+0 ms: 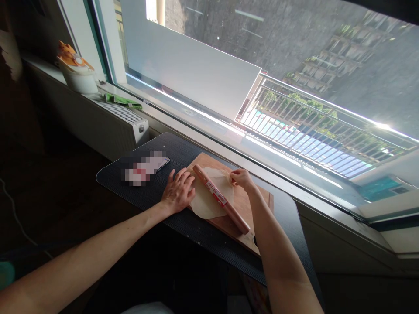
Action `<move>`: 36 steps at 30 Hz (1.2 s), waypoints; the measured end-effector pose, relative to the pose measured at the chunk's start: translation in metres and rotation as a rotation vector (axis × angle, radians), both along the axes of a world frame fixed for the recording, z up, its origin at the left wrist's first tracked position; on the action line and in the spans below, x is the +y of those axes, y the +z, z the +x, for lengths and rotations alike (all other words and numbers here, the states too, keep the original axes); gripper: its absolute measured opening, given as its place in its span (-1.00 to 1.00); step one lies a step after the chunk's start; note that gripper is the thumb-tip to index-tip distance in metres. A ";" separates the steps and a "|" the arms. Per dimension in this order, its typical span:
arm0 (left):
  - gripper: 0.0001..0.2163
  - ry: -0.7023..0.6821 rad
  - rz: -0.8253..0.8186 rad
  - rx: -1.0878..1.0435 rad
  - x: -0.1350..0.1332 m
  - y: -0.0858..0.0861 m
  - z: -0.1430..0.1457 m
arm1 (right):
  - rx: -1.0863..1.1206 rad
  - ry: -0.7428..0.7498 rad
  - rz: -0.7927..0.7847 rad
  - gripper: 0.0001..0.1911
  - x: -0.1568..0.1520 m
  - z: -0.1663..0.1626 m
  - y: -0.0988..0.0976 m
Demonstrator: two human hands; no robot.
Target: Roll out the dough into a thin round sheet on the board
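Left forearm (98, 248) and right forearm (278, 257), both bare, come in from the bottom edge. Left hand (178, 192) is open and flat, palm down, fingers spread. It grips nothing, and its fingertips rest on the near-left edge of the dough sheet (204, 205), just beside the far end of the rolling pin (221, 199). Right hand (242, 179) is closed in a pinch on the far edge of the same dough sheet, lifting that edge slightly. One dough sheet, thin, pale and roughly round, lies on the wooden cutting board (262, 198). One rolling pin lies diagonally across the dough, with neither hand around it. A red-and-white label strip runs along the pin, writing too small to read. One board sits on a dark ribbed tabletop (183, 150), and the right forearm crosses over its near corner. A flat item (145, 168) lies on the tabletop left of the left hand, apart from it, pixelated out, so no text can be read. Only one container is in view: a white tub (78, 76) on the sill at far left, with an orange thing on top and its contents hidden. A green scrap (124, 101) lies near it above the white radiator (114, 117). A balcony railing (310, 126) shows through the window.
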State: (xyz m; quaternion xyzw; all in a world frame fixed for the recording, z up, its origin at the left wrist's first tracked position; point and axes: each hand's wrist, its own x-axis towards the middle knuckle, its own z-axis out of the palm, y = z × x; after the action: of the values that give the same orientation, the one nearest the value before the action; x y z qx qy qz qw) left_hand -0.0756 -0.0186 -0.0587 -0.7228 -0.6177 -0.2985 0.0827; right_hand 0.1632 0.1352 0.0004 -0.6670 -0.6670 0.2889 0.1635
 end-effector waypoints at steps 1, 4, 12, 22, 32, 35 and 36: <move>-0.66 -0.002 0.001 -0.004 0.000 0.000 0.000 | 0.011 0.008 -0.022 -0.89 -0.001 0.001 0.000; -0.67 -0.003 0.002 -0.011 0.000 0.000 0.000 | 0.035 0.028 -0.084 -0.82 -0.003 0.003 0.003; -0.67 0.006 0.001 0.003 0.000 0.000 0.000 | 0.036 0.049 -0.155 -0.90 -0.008 0.007 0.010; -0.66 -0.006 -0.014 -0.018 0.000 0.001 0.000 | 0.107 0.024 -0.076 -0.89 -0.020 0.010 0.009; -0.66 -0.007 -0.010 -0.026 -0.001 0.002 0.000 | -0.154 0.039 0.065 -0.89 -0.023 0.013 0.005; -0.66 -0.009 -0.011 -0.031 -0.001 0.002 0.000 | -0.220 0.036 0.040 -0.94 -0.018 0.014 0.005; -0.66 -0.011 -0.011 -0.032 -0.001 0.002 0.000 | -0.215 0.031 0.018 -0.93 -0.015 0.014 0.005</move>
State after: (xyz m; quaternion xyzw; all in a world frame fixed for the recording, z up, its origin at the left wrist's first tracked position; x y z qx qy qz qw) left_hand -0.0753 -0.0196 -0.0563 -0.7218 -0.6165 -0.3072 0.0669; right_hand 0.1775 0.1198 0.0052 -0.6824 -0.6934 0.2121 0.0926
